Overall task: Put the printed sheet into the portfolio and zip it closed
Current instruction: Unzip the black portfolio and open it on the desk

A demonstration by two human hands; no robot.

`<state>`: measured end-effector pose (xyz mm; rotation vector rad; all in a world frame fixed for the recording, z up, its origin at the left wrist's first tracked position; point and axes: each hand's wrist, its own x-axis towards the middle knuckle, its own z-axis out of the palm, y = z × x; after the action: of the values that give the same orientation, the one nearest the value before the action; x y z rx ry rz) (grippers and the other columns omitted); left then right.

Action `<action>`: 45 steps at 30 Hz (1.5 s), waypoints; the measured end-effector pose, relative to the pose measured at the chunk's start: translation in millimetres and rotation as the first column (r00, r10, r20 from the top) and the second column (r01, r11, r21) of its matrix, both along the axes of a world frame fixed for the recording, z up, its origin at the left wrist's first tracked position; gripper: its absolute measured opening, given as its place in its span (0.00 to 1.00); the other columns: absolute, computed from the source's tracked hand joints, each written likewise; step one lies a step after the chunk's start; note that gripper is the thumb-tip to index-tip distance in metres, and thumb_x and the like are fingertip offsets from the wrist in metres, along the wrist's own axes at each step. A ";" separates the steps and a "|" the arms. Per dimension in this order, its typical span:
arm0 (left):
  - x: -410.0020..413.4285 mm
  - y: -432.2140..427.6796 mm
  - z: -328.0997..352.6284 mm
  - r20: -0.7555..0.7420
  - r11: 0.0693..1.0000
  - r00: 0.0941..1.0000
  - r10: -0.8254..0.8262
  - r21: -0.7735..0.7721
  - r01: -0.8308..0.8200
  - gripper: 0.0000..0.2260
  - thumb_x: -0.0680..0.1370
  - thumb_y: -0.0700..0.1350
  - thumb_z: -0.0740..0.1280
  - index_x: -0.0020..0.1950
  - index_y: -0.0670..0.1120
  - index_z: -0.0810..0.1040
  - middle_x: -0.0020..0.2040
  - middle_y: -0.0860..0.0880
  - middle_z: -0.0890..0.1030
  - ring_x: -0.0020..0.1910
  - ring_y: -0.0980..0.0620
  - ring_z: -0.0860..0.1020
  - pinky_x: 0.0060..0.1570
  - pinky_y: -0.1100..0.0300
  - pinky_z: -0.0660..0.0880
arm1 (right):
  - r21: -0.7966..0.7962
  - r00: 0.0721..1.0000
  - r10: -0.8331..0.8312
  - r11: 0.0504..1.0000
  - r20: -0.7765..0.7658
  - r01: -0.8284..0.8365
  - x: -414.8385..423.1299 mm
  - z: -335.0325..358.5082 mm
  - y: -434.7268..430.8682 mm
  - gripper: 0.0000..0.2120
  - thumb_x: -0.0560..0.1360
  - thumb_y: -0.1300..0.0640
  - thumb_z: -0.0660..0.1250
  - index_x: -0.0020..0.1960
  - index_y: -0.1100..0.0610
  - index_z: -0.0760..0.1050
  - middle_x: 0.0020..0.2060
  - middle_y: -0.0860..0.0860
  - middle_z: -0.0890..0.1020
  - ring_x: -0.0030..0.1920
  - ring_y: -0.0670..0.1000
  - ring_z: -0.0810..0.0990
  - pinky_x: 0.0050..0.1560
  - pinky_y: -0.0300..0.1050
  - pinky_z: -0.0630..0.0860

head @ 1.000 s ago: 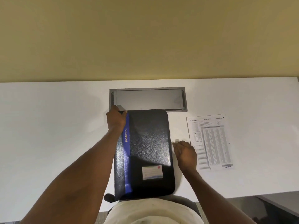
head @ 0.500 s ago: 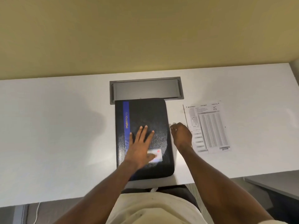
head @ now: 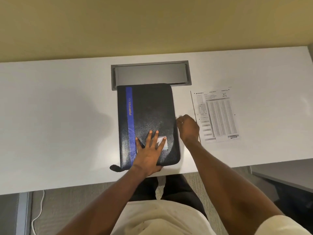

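Observation:
A black portfolio (head: 149,109) with a blue stripe lies closed on the white desk (head: 59,124), in front of me. My left hand (head: 149,150) lies flat on its lower cover, fingers spread, partly over a white label. My right hand (head: 188,128) is at the portfolio's right edge, fingers pinched on something small there, apparently the zipper pull, which I cannot make out. The printed sheet (head: 216,114) lies flat on the desk just right of that hand. A black strap tab (head: 115,167) sticks out at the portfolio's lower left corner.
A grey cable hatch (head: 150,73) is set into the desk just behind the portfolio. A yellow wall stands behind the desk. A white cable (head: 38,212) hangs to the floor at lower left. A grey surface (head: 284,175) sits low on the right.
My left hand left the portfolio's top left corner and came down flat on the lower cover. My right hand stayed at the right edge. The view shifted, so the desk sits lower in frame.

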<state>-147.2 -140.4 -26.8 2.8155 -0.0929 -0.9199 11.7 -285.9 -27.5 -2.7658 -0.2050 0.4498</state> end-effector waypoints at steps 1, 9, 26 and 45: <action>-1.5 0.6 0.1 0.003 1.000 1.000 -0.010 -0.001 0.010 0.54 0.74 0.68 0.70 0.84 0.51 0.37 0.84 0.42 0.33 0.82 0.36 0.33 0.72 0.20 0.47 | 0.003 1.000 -0.008 1.000 0.000 0.008 -7.3 0.4 -3.1 0.12 0.80 0.56 0.62 0.47 0.53 0.84 0.46 0.52 0.82 0.47 0.57 0.82 0.42 0.45 0.71; -8.7 3.4 4.0 0.017 0.999 0.999 -0.041 -0.021 0.041 0.51 0.75 0.67 0.67 0.84 0.50 0.38 0.85 0.43 0.40 0.83 0.36 0.37 0.74 0.23 0.51 | 0.106 0.998 -0.054 0.993 -0.027 0.057 -93.0 -0.6 -43.7 0.08 0.80 0.57 0.65 0.47 0.50 0.82 0.44 0.46 0.81 0.42 0.48 0.80 0.41 0.44 0.78; -4.9 11.4 4.2 0.012 0.989 0.989 -0.145 -0.026 0.146 0.50 0.76 0.73 0.61 0.84 0.50 0.36 0.85 0.41 0.42 0.83 0.33 0.41 0.73 0.23 0.56 | 0.191 0.995 0.004 0.981 -0.097 0.014 -228.0 -13.1 -23.4 0.06 0.78 0.57 0.71 0.54 0.54 0.85 0.49 0.49 0.87 0.46 0.49 0.84 0.49 0.46 0.83; -16.0 13.3 28.5 0.017 0.989 0.990 -0.142 -0.039 0.143 0.44 0.80 0.64 0.64 0.85 0.47 0.43 0.86 0.43 0.49 0.83 0.34 0.48 0.72 0.35 0.69 | 0.190 0.877 0.458 0.883 -0.143 -0.430 -256.5 -14.9 74.7 0.17 0.87 0.53 0.49 0.63 0.57 0.74 0.55 0.54 0.85 0.60 0.57 0.79 0.67 0.55 0.72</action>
<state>-163.2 -127.1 1.6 2.8080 -0.3147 -0.9157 -244.8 -211.1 -42.4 -2.4938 -0.8071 0.7658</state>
